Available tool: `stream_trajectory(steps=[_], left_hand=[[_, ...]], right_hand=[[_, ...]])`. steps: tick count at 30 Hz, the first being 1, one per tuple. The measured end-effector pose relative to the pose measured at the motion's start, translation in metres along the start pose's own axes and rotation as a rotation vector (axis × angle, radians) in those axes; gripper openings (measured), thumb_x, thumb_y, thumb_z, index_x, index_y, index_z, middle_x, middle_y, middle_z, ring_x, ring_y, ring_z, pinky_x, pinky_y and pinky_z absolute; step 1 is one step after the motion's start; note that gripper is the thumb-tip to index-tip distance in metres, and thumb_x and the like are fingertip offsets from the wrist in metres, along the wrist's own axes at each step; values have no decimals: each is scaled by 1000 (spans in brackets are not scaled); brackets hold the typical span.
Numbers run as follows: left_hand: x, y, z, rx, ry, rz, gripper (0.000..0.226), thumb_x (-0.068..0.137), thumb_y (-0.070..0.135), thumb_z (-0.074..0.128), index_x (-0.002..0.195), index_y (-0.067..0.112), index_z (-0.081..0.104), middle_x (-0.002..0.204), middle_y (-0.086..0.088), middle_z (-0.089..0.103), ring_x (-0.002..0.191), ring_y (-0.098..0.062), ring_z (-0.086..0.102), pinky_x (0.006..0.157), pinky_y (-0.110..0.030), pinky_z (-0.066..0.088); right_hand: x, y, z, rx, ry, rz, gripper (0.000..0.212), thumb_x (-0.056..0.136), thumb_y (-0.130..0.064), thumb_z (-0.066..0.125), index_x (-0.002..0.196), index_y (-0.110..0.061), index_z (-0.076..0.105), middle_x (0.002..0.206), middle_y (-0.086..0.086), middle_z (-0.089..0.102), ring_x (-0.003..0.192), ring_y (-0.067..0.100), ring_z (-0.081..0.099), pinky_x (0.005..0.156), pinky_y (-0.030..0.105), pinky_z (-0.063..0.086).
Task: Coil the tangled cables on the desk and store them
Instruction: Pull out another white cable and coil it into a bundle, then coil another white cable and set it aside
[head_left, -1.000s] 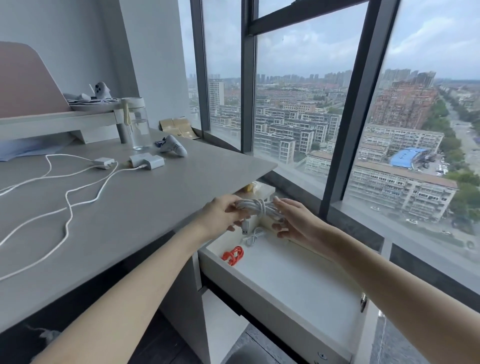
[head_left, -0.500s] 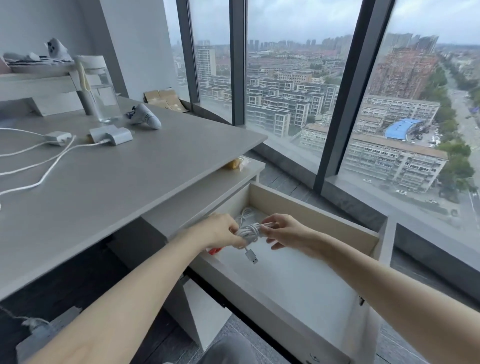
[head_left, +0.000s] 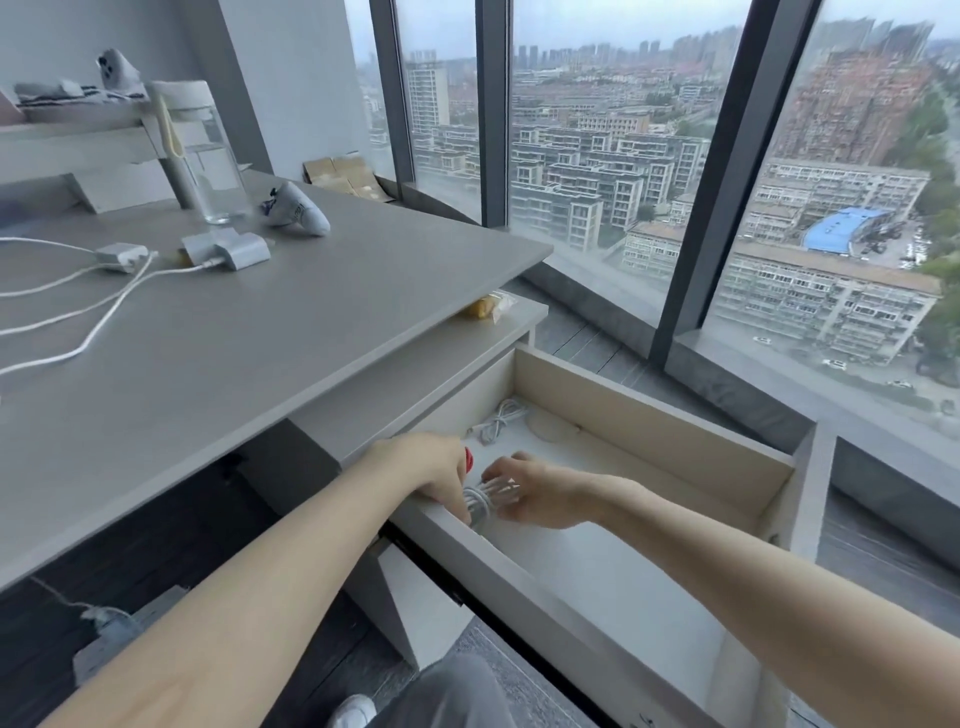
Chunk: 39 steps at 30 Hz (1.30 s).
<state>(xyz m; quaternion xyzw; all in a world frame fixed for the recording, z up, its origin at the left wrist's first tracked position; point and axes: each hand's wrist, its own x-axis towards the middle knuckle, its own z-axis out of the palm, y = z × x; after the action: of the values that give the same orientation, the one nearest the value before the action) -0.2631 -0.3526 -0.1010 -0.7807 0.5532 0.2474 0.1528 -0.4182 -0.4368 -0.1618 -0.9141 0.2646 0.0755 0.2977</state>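
Note:
A coiled white cable (head_left: 487, 500) is held low inside the open drawer (head_left: 649, 431), near its front left corner. My left hand (head_left: 434, 470) grips one end of the coil and my right hand (head_left: 535, 493) grips the other. Another small coiled white cable (head_left: 500, 420) lies at the drawer's back left. A bit of a red cable (head_left: 468, 459) shows behind my left hand. On the grey desk (head_left: 260, 353), loose white cables (head_left: 98, 306) run to two white chargers (head_left: 228, 252).
A clear water bottle (head_left: 200, 156) and a white controller (head_left: 296, 208) stand at the back of the desk. A yellow packet (head_left: 485, 307) lies on the shelf under the desktop. Floor-to-ceiling windows are close to the right. A power strip (head_left: 114, 634) lies on the floor below.
Both hands have lowered the coiled white cable from above the drawer down into its front left corner. My view has tilted downward.

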Motion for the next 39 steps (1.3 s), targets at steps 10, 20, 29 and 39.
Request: stream_trajectory(steps=[10,20,29,39], left_hand=[[-12,3,3,-5,142,-28,32,75,36,74,103,21,66,95,-1,60,94,-26,61,87,-40,53],[-67,7,-24,-369,504,168,19,97,20,51,109,18,66,100,1,71,82,-14,66,72,-26,54],[-178,-32,-56,-1025,992,210,27,102,30,41,97,12,61,74,-6,65,37,-14,48,36,-20,35],[-263,-184,-15,-779,1252,-417,41,94,52,41,77,19,60,83,-1,66,88,-27,61,77,-34,48]], right_hand=[[-10,2,-1,-173,139,-57,77,86,-21,71,151,-23,30,136,10,48,119,30,55,96,41,46],[-56,-30,-66,-136,483,-27,40,90,2,49,124,-16,60,122,5,62,104,22,61,92,29,47],[-86,-147,-97,325,796,-232,27,106,-15,39,124,-11,58,84,5,72,56,15,67,55,25,54],[-9,-318,-47,353,609,-494,59,104,-53,24,96,-17,70,62,3,70,67,20,68,74,35,51]])
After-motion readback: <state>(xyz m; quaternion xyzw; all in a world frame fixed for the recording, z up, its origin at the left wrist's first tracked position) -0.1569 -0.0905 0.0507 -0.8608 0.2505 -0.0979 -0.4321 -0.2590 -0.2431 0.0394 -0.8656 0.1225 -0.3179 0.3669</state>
